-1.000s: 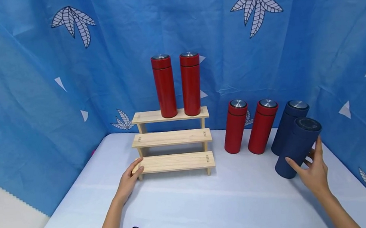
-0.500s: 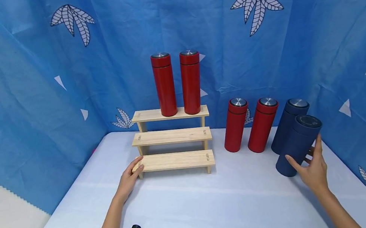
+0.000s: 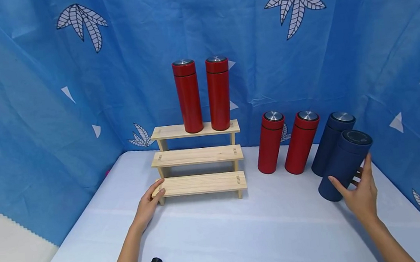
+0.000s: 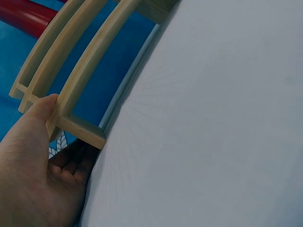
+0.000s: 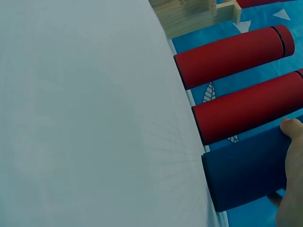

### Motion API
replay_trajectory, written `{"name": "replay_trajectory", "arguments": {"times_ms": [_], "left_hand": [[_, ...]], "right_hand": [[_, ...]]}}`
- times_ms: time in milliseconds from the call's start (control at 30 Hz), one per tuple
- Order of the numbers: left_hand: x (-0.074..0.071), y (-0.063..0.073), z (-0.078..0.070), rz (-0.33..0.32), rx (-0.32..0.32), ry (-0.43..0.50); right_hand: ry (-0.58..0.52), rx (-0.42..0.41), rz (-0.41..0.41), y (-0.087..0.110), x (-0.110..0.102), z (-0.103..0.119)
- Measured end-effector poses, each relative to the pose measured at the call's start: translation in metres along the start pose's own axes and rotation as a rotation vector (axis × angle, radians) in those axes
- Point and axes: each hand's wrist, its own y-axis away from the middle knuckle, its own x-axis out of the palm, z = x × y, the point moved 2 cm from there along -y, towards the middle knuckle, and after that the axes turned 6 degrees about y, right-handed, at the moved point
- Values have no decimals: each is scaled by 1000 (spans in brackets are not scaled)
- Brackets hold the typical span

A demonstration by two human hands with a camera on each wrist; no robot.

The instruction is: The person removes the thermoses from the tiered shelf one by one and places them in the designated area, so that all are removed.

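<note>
In the head view, my left hand holds the left end of a three-tier wooden display stand at its lowest board. The left wrist view shows the thumb on the board and the fingers curled behind its end. My right hand grips the side of a navy thermos flask, thumb on its left and fingers round its right. A second navy thermos flask stands right behind it, partly covered. In the right wrist view, the thumb lies across a navy thermos.
Two red thermos flasks stand upright on the top board. Two more red thermos flasks stand on the white table, between the stand and the navy ones. A blue patterned cloth hangs close behind everything and along the sides.
The navy thermos in my right hand has shifted slightly to the right. My left hand stays at the stand's end. The head view has tilted a little.
</note>
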Motion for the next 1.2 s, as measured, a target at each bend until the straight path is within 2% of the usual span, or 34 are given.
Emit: {"name": "replay_trajectory", "arguments": {"times_ms": [167, 233, 300, 367, 433, 500, 633, 800, 867, 900, 1000, 1100, 1200], "left_hand": [[-2, -10, 20, -14, -11, 0], [-3, -11, 22, -21, -9, -20], [-3, -12, 24, -26, -5, -30], [-4, -12, 24, -30, -2, -36], [-5, -12, 25, -31, -2, -40], [-6, -13, 25, -32, 0, -37], [-7, -13, 24, -33, 16, -31], [-6, -12, 24, -25, 24, -41], [-5, -11, 24, -23, 22, -37], [-4, -9, 20, -19, 12, -27], [0, -1, 4, -12, -1, -16], [3, 6, -12, -8, -16, -10], [2, 7, -13, -11, -9, -19]], "right_hand": [[20, 12, -18, 2, 0, -2], [32, -24, -41, 2, -1, -2], [45, -90, -111, 2, -3, -1], [37, -171, -224, 0, -5, 5], [9, -253, -348, -2, -7, 15], [-36, -317, -430, -5, -7, 30], [-99, -412, -474, -9, 2, 61], [-172, -496, -529, -8, 30, 95], [-217, -529, -511, -9, 44, 111], [-241, -545, -493, -10, 52, 119], [-290, -583, -377, -17, 76, 142], [-292, -603, -247, -30, 100, 161], [-284, -615, -139, -48, 125, 180]]}}
